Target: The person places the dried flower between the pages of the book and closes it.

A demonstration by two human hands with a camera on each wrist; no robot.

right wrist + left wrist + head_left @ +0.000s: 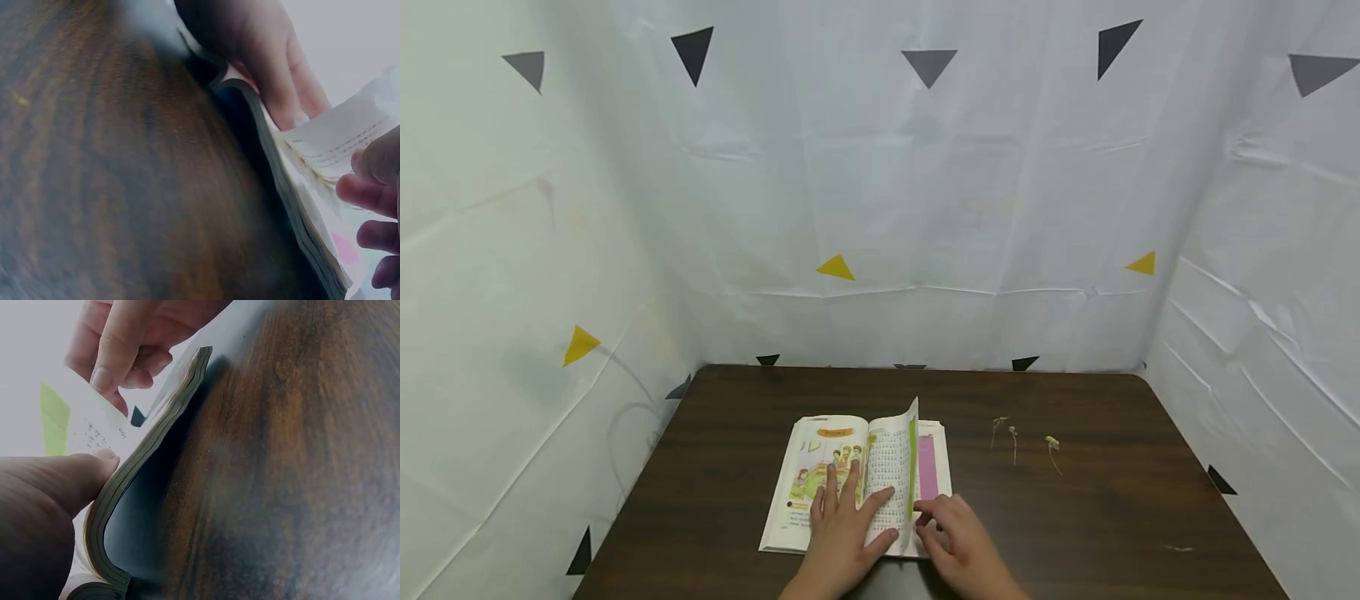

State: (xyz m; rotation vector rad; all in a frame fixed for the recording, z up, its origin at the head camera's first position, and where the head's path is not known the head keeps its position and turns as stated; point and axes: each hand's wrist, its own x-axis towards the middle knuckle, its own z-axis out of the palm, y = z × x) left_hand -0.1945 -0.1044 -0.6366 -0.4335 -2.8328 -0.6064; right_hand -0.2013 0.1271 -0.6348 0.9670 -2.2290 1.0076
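Note:
An open book (778, 525) lies on the dark wooden table. My left hand (841, 533) rests across its left side with fingers spread, thumb pressing the page low near the standing leaf. That leaf (914, 467), with a green band, stands up on the right side. My right hand (958, 537) is at its lower right edge, fingers bent, thumb and index fingertips close together. In the right wrist view, a thin yellowish-brown strand (306, 164) runs below the raised leaf towards these fingertips; I cannot tell whether they pinch it or the paper.
Three small dried flower sprigs lie right of the book: one pale sprig (997, 423), a second (1014, 442) beside it, and a yellow-headed one (1052, 446) further right. White sheeting (925, 192) with coloured triangles hangs behind and at both sides of the table (1120, 500).

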